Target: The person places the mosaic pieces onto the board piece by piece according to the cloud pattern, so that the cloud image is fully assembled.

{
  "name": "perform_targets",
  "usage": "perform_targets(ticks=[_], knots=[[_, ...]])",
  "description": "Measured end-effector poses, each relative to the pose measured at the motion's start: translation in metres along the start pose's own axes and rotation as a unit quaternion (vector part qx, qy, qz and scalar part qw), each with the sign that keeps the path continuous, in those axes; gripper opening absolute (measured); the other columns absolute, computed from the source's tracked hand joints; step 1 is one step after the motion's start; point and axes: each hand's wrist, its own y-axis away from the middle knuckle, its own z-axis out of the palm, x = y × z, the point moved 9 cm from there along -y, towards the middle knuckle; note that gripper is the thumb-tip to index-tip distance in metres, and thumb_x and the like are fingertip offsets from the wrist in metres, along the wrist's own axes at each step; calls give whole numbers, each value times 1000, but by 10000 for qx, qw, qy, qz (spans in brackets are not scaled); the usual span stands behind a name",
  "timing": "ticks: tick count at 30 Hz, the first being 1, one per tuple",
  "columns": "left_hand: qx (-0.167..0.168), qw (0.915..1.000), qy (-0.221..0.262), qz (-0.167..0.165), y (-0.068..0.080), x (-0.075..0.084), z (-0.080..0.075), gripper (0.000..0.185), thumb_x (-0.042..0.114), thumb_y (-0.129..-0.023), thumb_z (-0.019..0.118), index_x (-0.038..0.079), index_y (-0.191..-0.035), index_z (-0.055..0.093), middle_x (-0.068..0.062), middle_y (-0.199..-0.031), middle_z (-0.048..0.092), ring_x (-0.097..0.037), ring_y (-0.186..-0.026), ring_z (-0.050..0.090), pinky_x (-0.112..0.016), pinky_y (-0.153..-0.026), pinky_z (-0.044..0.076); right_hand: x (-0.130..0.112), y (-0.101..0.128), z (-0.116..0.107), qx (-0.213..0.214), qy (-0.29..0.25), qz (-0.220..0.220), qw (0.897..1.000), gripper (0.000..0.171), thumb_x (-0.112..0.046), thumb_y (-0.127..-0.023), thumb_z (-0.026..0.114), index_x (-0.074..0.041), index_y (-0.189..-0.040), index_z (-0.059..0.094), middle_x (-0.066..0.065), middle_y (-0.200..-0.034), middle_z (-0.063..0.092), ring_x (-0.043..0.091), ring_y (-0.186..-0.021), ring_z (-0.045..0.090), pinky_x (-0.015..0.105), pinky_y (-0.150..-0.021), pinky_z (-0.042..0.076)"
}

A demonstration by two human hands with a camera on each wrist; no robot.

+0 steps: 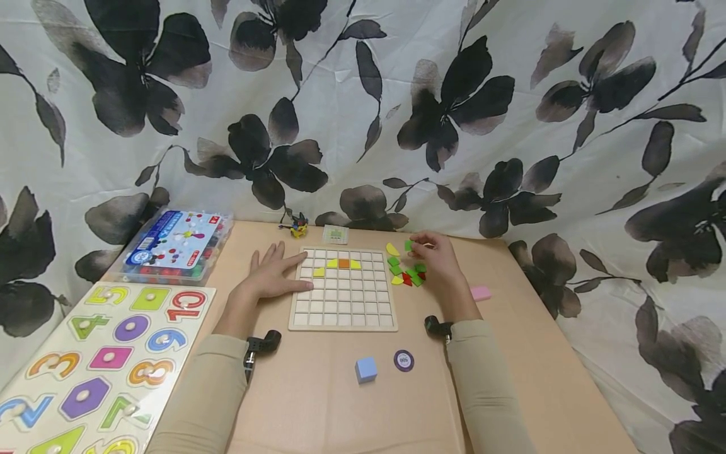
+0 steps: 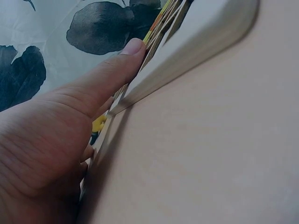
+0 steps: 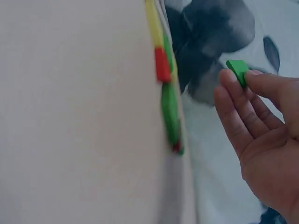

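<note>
I am watching my right hand (image 1: 435, 255) pinching a small green tile (image 3: 237, 71) by its edges above the loose pieces (image 1: 406, 273), judging it light, rigid and slippery, while my left hand (image 1: 276, 276) is lying spread, steadying the grid board (image 1: 343, 318).

Both arms are reaching forward in tan sleeves, each with a small black camera at the wrist. The left hand (image 1: 276, 275) is lying flat, palm down, fingers spread and straight. The right hand (image 1: 435, 253) is lifted a little, its fingertips (image 3: 232, 80) pinching together.
</note>
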Motion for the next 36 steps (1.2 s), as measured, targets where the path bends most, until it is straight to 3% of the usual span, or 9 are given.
perform_targets(ticks=[5, 10, 16, 23, 30, 36], knots=[[7, 10000, -12, 25, 0, 1, 0, 97, 72, -85, 70, 21, -162, 40, -31, -171, 2, -51, -159, -4, -72, -121, -15, -32, 2, 24, -416, 583, -514, 9961, 27, 2, -95, 71, 2, -122, 72, 20, -104, 68, 20, -87, 70, 19, -77, 58], [-3, 10000, -32, 68, -2, 5, 0, 96, 73, -85, 69, 22, -162, 40, -32, -171, 2, -52, -159, -4, -72, -121, -15, -50, 0, 57, -960, 1139, -806, 9856, 28, -2, -94, 76, -3, -121, 74, 17, -102, 72, 23, -89, 70, 22, -74, 57], [-17, 10000, -71, 50, -2, 5, -1, 96, 72, -85, 69, 22, -162, 40, -31, -171, 2, -51, -159, -4, -72, -121, -15, -64, -4, 113, -1731, 2176, -1324, 9514, 25, -11, -91, 82, -8, -115, 77, 6, -96, 72, 19, -86, 64, 27, -75, 54], [-20, 10000, -44, 50, -2, 3, 0, 94, 71, -87, 69, 22, -162, 40, -32, -171, 3, -52, -159, -4, -73, -121, -15, -59, -2, 175, -2898, 2487, -1423, 9132, 22, -13, -88, 85, -7, -108, 78, 2, -88, 71, 12, -79, 59, 23, -71, 50], [3, 10000, -45, 32, -1, 1, 0, 95, 72, -86, 69, 22, -162, 40, -32, -171, 3, -52, -159, -4, -73, -121, -14, -55, 2, 198, -3218, 2764, -1148, 8983, 18, -15, -89, 84, -10, -105, 76, -1, -83, 67, 11, -76, 56, 23, -70, 47], [1, 10000, 14, 7, -1, -1, 0, 95, 72, -86, 70, 22, -162, 40, -32, -171, 2, -51, -159, -5, -72, -121, -16, -56, 2, 204, -3247, 3088, -1192, 8860, 18, -16, -89, 84, -10, -103, 76, -1, -80, 66, 11, -75, 55, 22, -69, 45]])
